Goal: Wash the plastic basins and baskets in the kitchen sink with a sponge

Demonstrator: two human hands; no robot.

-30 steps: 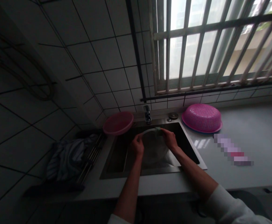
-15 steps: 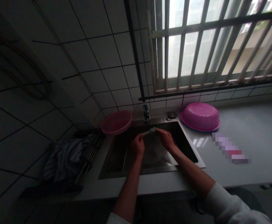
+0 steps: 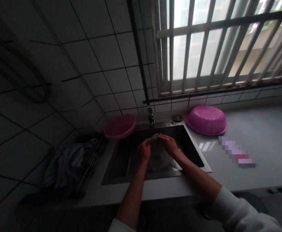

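My left hand (image 3: 144, 149) is closed at the tip of the fingers over the sink (image 3: 196, 149); what it grips is largely covered, though half a second ago a thin pale strip showed there. Pressed close to it, my right hand (image 3: 169, 144) is wrapped round a greenish scrubbing cloth (image 3: 156, 136). Beneath both hands, a dim round bowl-like vessel (image 3: 160, 159) sits in the sink, its outline hard to make out in the dark.
Behind the sink rises a chrome faucet (image 3: 150, 116). A pink basin (image 3: 120, 126) rests on the left rim, and an upturned magenta colander (image 3: 206, 120) on the right counter. Striped cloth (image 3: 68, 161) lies by a metal rack (image 3: 92, 164). A drain plug (image 3: 177, 118) sits behind.
My right hand and the greenish cloth have slid left along the thin pale strip towards my left hand, covering it. The left hand stays nearly in place.
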